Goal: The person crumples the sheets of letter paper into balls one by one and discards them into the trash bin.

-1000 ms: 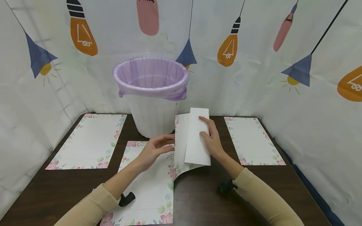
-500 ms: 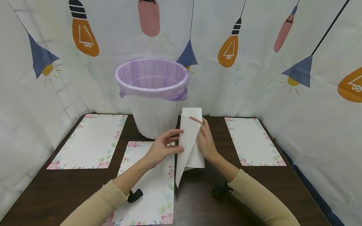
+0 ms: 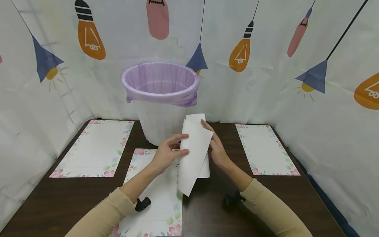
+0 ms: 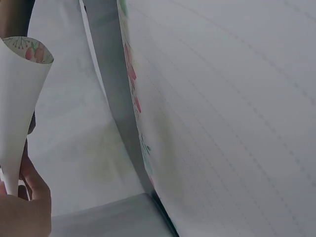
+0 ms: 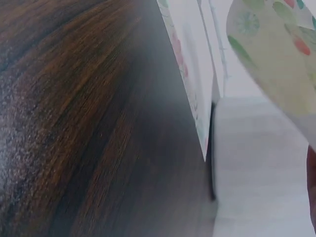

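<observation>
Both hands hold a floral-bordered sheet of paper (image 3: 193, 148), its sides folded over each other with the plain white back outward. My left hand (image 3: 165, 154) pinches the left edge, thumb below the fingers. On the right edge my right hand (image 3: 218, 149) grips the overlapping layers, a fingertip near the top. In the left wrist view the paper (image 4: 22, 94) looks like a tapering roll, floral inside its open end, above the left hand (image 4: 29, 210). A curved floral part of the paper (image 5: 276, 54) shows in the right wrist view, beside a finger (image 5: 312, 182).
A white bin (image 3: 161, 121) with a purple liner (image 3: 160, 97) stands behind the hands. Flat floral sheets lie at the back left (image 3: 91, 148), front centre (image 3: 154, 197) and back right (image 3: 266, 149) of the dark wooden table (image 3: 237, 217). A patterned curtain (image 3: 266, 82) hangs behind.
The paper's left part has been folded rightward over the right flap, hiding its floral side. My left hand now grips its left edge. The right hand has moved slightly left with the paper.
</observation>
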Motion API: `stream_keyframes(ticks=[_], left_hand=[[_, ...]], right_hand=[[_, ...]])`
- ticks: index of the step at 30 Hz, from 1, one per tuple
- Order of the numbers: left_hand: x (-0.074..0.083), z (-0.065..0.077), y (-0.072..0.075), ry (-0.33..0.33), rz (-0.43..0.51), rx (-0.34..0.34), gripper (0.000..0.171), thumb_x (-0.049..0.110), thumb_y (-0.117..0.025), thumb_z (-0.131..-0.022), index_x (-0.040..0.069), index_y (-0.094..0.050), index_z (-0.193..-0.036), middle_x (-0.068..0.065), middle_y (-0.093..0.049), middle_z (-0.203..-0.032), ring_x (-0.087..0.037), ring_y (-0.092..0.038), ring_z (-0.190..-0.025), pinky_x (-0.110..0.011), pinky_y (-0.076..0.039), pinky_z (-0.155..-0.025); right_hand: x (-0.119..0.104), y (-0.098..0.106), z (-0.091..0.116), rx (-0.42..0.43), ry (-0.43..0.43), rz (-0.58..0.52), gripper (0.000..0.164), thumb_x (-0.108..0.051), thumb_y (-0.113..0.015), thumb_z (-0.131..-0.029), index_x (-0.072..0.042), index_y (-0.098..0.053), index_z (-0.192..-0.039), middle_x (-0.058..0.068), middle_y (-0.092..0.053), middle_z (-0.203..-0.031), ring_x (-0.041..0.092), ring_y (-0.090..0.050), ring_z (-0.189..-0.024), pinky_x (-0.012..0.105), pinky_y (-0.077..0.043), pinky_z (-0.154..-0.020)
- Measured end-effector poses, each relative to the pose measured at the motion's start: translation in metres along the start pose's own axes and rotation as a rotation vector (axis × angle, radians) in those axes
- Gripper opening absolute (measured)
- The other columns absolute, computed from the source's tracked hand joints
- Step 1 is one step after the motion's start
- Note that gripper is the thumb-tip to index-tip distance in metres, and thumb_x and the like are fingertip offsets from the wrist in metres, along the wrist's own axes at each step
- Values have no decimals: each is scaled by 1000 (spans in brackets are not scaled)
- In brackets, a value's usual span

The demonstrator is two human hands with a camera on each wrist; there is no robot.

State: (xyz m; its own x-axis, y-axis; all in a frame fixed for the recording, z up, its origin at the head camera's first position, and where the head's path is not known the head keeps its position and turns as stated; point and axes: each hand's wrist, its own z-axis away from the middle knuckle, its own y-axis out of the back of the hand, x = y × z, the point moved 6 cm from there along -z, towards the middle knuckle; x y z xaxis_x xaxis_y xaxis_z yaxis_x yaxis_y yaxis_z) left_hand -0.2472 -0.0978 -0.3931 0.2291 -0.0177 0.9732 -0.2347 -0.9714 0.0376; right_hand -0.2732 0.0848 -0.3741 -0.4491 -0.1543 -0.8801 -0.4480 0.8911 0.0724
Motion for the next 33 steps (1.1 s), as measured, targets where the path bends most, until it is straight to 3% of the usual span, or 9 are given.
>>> stream_keyframes(ticks=[2, 5, 8, 13, 18, 21, 28, 33], left_hand=[[0, 0, 2, 6, -12, 18, 54, 3, -82, -87, 11, -65, -138, -1, -52, -148, -30, -63, -112, -30, -57, -82], [-1, 0, 5, 11, -21, 41, 54, 3, -83, -86, 11, -66, -137, -1, -52, -147, -30, -63, -111, -29, -56, -82], [-2, -1, 7, 16, -29, 58, 54, 3, -84, -86, 11, -67, -136, -2, -53, -146, -29, -63, -108, -28, -56, -80], [-3, 0, 11, 25, -29, 77, 53, 2, -83, -86, 10, -67, -136, -2, -54, -144, -29, -63, -106, -30, -57, -79], [-4, 2, 12, 39, -10, 80, 53, -1, -82, -86, 8, -66, -137, -4, -52, -145, -28, -63, -107, -31, -58, -80], [-4, 3, 13, 39, 0, 85, 54, -2, -81, -86, 6, -65, -137, -5, -52, -146, -28, -64, -106, -30, -58, -79], [-3, 4, 12, 38, 16, 73, 56, -4, -81, -86, 5, -64, -138, -6, -50, -148, -26, -65, -105, -30, -59, -80], [-3, 5, 11, 45, 27, 61, 57, -6, -80, -85, 3, -63, -139, -7, -50, -148, -26, -66, -105, -30, -59, -80]], right_hand=[[0, 2, 1, -5, -5, -19, 56, -12, -27, -108, -10, -22, -164, 7, -25, -166, 22, -33, -144, 29, -41, -106], [1, 4, 3, -19, -13, -61, 53, -17, -27, -112, -13, -20, -164, 14, -35, -158, 23, -47, -131, 33, -51, -95], [2, 7, 7, -59, 20, -69, 53, -17, -34, -112, -13, -21, -163, 17, -34, -155, 27, -55, -121, 38, -58, -84], [-1, 12, 15, -162, 143, -24, 65, 0, -58, -100, -2, -24, -156, 21, -6, -167, 40, -47, -132, 45, -57, -89], [-4, 13, 19, -204, 171, 23, 85, -16, -80, -92, -2, -25, -156, 15, 2, -170, 44, -45, -135, 49, -56, -91], [-4, 13, 20, -225, 166, 47, 91, -14, -85, -88, 0, -27, -157, 13, 3, -170, 45, -40, -140, 51, -55, -92], [3, 9, 21, -320, 67, 94, 106, 19, -84, -73, 0, -27, -160, 8, 4, -171, 42, -36, -144, 44, -52, -101], [5, 7, 23, -373, 29, 99, 118, 20, -87, -68, -1, -19, -163, 6, 6, -172, 38, -31, -147, 41, -46, -107]])
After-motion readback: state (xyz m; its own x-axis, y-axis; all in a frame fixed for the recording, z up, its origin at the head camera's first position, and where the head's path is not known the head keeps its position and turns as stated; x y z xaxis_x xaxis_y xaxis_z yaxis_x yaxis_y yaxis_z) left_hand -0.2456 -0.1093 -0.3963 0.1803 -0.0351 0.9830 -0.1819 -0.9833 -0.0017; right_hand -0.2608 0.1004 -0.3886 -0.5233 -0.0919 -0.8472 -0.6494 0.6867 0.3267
